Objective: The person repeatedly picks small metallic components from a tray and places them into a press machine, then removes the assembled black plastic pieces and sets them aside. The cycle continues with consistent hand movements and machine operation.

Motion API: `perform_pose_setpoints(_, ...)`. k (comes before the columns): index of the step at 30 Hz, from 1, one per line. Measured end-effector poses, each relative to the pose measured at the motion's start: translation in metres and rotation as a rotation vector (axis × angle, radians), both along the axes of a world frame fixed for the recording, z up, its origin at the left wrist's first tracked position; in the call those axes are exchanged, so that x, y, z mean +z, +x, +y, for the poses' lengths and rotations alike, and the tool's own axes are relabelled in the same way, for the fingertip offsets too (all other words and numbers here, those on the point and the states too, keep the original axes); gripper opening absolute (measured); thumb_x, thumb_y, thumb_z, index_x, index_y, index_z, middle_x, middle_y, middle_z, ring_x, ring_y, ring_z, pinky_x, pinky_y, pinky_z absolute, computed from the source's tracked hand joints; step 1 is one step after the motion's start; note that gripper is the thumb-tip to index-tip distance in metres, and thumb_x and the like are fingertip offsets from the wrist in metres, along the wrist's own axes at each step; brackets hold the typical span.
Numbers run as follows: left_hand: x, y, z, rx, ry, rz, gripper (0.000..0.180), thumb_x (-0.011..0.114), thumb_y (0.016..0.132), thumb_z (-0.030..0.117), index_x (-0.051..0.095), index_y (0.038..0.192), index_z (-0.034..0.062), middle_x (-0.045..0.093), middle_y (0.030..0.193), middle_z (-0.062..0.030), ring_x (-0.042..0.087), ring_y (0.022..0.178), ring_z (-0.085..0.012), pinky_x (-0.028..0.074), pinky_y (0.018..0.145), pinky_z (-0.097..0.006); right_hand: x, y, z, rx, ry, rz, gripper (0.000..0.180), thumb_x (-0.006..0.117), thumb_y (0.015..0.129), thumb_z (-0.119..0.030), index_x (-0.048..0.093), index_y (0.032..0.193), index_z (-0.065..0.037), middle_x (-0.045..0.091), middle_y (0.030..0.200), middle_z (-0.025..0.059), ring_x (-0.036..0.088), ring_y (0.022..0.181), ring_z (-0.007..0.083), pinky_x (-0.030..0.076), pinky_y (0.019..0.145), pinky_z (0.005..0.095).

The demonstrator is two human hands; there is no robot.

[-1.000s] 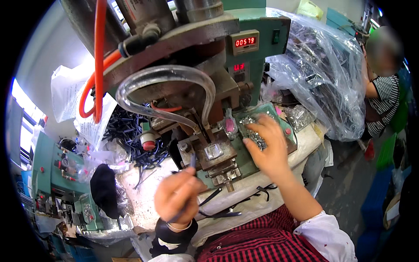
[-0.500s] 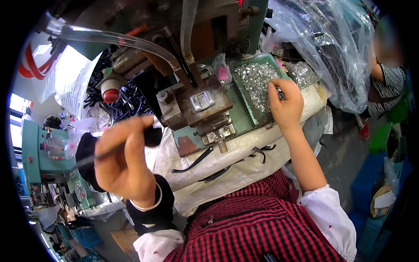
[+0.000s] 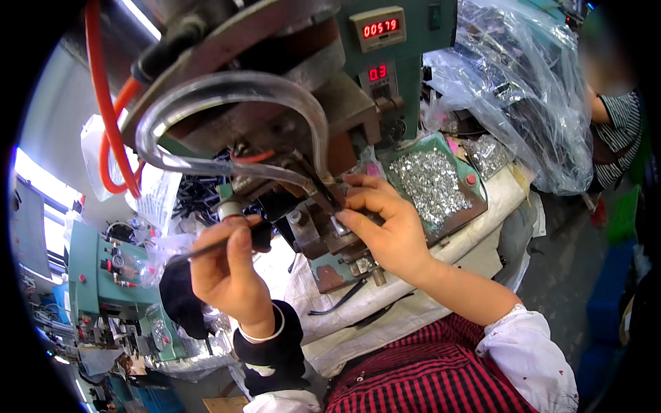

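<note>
My left hand [image 3: 234, 279] is closed around a narrow black strip [image 3: 215, 246], left of the press's die block. A dark, blunt part shows at the strip's far end; whether it belongs to the strip I cannot tell. My right hand [image 3: 396, 230] reaches to the metal die block [image 3: 312, 234], thumb and fingers drawn together over its top beside the clear tubes' lower ends. Whatever its fingertips pinch is too small or hidden. A bit of shiny metal [image 3: 338, 226] shows on the die beside the thumb.
Right of the die stands a green tray [image 3: 444, 143] with many small silver metal pieces [image 3: 430, 182]. Clear hoses [image 3: 241, 81] loop overhead. A round button [image 3: 229, 208] is near my left hand. Black strips [image 3: 339, 300] lie on the pale cloth. A striped-sleeved person [image 3: 618, 127] is at right.
My right hand has left the tray of metal pieces and moved left onto the die. The left hand still holds the black strip, now lower and further right. The view has shifted.
</note>
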State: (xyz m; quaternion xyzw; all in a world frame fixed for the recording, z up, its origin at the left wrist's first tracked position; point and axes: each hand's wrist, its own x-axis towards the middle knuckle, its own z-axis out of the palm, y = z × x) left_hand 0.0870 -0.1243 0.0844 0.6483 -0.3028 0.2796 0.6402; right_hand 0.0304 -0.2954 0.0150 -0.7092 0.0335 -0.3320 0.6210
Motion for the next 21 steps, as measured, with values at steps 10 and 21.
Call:
perform_pose_setpoints(10, 0.003, -0.009, 0.01, -0.053, 0.044, 0.175, 0.007, 0.065, 0.095, -0.004, 0.064, 0.101, -0.0051, 0.072, 0.095, -0.0137, 0.063, 0.076, -0.0118, 0.05, 0.067, -0.023, 0.034, -0.018, -0.015, 0.401, 0.475, 0.451, 0.028, 0.066, 0.087, -0.011, 0.071, 0.112, 0.0, 0.066, 0.116, 0.0236, 0.062, 0.115, 0.0327, 0.05, 0.094, 0.0373)
perform_pose_setpoints(21, -0.023, -0.031, -0.002, -0.08, 0.29, -0.405, 0.003, 0.071, 0.087, -0.001, 0.067, 0.088, 0.0, 0.07, 0.084, -0.0158, 0.071, 0.074, -0.0278, 0.061, 0.069, -0.037, 0.023, -0.028, -0.037, -0.156, -0.469, 0.031, 0.024, 0.064, 0.085, -0.007, 0.075, 0.107, -0.007, 0.063, 0.127, 0.0269, 0.048, 0.135, 0.0421, 0.038, 0.113, 0.0507)
